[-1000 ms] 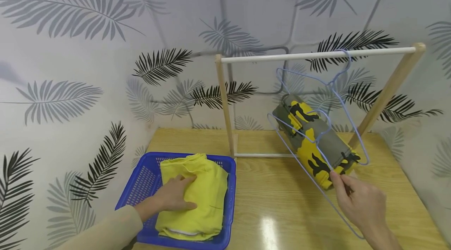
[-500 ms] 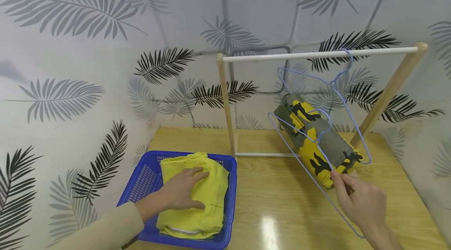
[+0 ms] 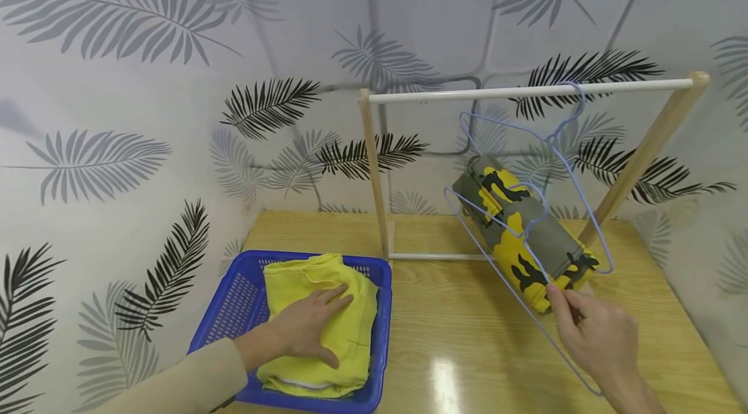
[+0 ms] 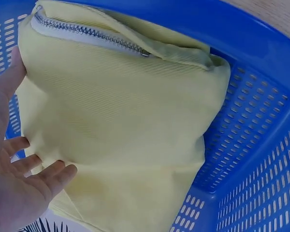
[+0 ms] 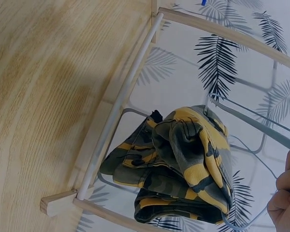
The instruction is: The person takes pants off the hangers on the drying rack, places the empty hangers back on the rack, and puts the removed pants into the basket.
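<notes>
My left hand (image 3: 310, 329) rests, fingers spread, on a folded yellow garment (image 3: 350, 362) in a blue plastic basket (image 3: 384, 329). The left wrist view shows a metal zipper (image 4: 94, 34) along the garment's edge, with the fingertips at its side. My right hand (image 3: 602, 336) pinches one arm of a light blue wire hanger (image 3: 547, 203), held tilted before the rack. Behind it, a yellow, grey and black camouflage garment (image 3: 555, 239) hangs folded over. A second blue hanger (image 3: 552, 139) hooks on the rail. Which hanger bears the camouflage garment I cannot tell.
A small rack with a white top rail (image 3: 467, 95) and wooden posts (image 3: 374, 174) stands on the wooden table (image 3: 421, 323), right of the basket. Its white lower bar (image 3: 432, 257) runs close to the tabletop. A leaf-patterned wall (image 3: 292, 31) rises behind.
My left hand has slid slightly forward and to the right across the yellow garment, its fingers spreading wider. My right hand and the hanger it pinches stay almost still.
</notes>
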The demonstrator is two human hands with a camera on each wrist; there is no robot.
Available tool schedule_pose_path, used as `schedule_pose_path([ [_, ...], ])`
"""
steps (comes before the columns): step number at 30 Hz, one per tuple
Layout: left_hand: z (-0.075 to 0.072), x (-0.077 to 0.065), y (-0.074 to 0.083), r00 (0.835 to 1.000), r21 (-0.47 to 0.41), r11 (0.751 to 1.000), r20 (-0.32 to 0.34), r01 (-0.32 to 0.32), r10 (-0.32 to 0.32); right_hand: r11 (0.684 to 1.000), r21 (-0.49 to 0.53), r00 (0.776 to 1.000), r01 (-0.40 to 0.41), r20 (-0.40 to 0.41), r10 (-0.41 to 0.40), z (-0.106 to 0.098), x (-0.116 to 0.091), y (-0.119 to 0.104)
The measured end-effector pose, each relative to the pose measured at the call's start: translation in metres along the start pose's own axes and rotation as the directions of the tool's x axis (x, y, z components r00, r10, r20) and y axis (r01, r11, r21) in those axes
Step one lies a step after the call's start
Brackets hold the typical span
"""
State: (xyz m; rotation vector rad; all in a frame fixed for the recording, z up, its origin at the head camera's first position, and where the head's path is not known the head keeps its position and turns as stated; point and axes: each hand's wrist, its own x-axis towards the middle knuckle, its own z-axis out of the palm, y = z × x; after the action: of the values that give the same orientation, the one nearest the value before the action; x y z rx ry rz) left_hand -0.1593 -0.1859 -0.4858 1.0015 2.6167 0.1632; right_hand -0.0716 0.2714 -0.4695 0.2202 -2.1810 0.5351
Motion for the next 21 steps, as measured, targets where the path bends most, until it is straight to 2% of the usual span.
schedule_pose_path([
  [9, 0.013, 0.002, -0.009, 0.998, 0.035, 0.999, 0.064, 0.008, -0.010, 1.000, -0.005, 1.000, -0.011, 0.005, 0.011, 0.000, -0.003, 0.002],
  [17, 0.023, 0.003, -0.011, 0.998, 0.073, 0.997, 0.060, 0.027, -0.032, 1.000, -0.025, 1.000, -0.009, -0.015, 0.009, -0.001, -0.003, 0.003],
  [21, 0.029, 0.005, -0.012, 0.997, 0.131, 0.991, 0.064, 0.035, -0.043, 1.000, -0.016, 1.000, -0.010, -0.013, 0.009, 0.000, -0.002, 0.002],
])
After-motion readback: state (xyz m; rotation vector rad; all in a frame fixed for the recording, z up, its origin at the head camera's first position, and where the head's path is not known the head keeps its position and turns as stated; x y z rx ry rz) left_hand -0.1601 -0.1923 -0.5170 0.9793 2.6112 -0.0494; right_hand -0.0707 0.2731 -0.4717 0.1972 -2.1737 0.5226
